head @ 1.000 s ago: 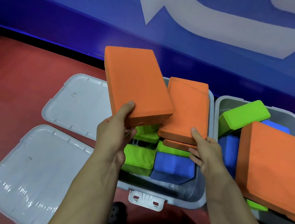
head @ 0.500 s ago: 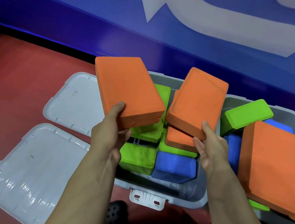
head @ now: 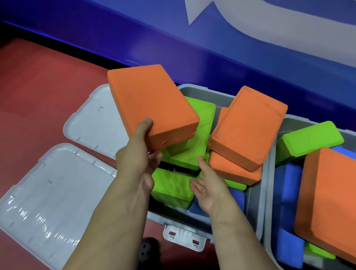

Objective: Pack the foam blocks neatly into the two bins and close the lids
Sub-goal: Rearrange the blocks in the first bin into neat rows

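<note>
Right hand [head: 209,188] released orange block [head: 247,127], now open-palmed below

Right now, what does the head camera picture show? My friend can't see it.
A left hand holds an orange block above a grey bin of colourful blocks, while the right hand reaches in, open. Another full bin sits beside it, and two lids lie on the red floor.

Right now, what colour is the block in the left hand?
Orange. The left hand holds the orange block, clearest in the head view.
</note>
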Motion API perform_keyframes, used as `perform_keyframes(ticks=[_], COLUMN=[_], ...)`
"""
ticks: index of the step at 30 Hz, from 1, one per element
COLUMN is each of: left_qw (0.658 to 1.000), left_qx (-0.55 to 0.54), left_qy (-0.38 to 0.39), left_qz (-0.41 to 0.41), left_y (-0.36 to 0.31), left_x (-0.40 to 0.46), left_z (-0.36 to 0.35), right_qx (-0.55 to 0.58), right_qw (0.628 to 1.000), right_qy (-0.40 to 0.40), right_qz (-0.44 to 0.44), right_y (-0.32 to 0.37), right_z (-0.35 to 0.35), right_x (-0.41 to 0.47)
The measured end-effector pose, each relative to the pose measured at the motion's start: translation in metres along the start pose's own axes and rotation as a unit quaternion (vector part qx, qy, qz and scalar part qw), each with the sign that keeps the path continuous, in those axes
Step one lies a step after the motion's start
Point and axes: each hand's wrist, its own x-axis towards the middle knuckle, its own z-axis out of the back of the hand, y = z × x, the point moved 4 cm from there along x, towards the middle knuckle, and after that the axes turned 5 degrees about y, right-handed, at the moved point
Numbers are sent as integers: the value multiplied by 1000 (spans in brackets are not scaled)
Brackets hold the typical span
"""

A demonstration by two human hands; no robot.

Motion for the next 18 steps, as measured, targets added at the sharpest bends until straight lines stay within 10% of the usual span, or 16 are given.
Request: perform_keyframes(ticks=[18], left_qw=[1000], left_qx=[-7], left_qy=[-2], left_qz=[2], left_y=[-3], left_x=[6], left_z=[17], right_qx=[29], right_qw=[994], right_qy=[-75], right_qz=[71], right_y=[-8], right_z=[-21], right_x=[32])
